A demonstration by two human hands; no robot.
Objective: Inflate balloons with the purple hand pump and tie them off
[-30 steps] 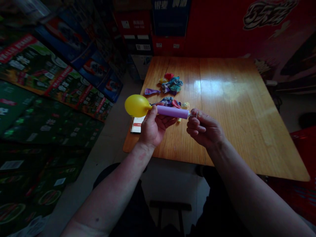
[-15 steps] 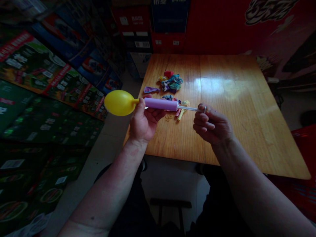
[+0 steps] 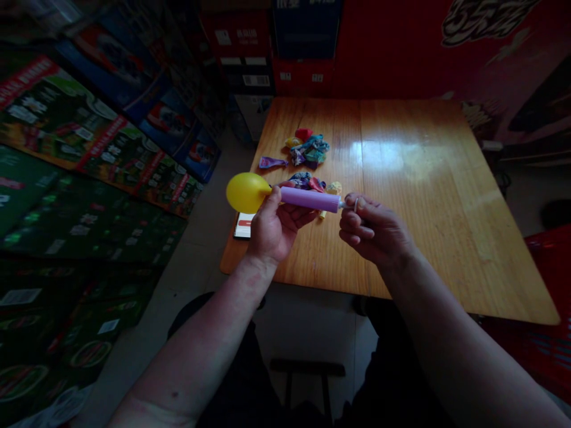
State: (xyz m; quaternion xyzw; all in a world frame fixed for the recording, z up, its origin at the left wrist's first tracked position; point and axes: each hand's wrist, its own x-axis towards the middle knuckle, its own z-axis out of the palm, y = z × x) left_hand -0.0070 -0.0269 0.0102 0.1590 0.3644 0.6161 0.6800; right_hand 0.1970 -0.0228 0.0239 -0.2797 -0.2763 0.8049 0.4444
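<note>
My left hand (image 3: 276, 229) is closed around the nozzle end of a purple balloon pump (image 3: 310, 199), its thumb pinching the neck of a partly inflated yellow balloon (image 3: 247, 192). The balloon sticks out to the left of that hand. At the pump's other end, my right hand (image 3: 372, 226) grips the handle (image 3: 355, 204), with only a short bit of the rod showing. Beneath the pump lie several deflated balloons (image 3: 307, 180) on the table, partly hidden by pump and hand. A second pile of deflated balloons (image 3: 312, 148) lies farther back.
The wooden table (image 3: 423, 238) spans the middle and right. A phone (image 3: 243, 226) lies at its left edge, partly behind my left hand. Stacked green cartons (image 3: 89, 226) line the left, other boxes (image 3: 247, 41) stand behind, and a dark stool (image 3: 307, 367) is below.
The pump handle has been pushed in, so less rod shows. My left hand, pump and balloon have shifted right and slightly down, uncovering the phone. My right hand moved slightly left.
</note>
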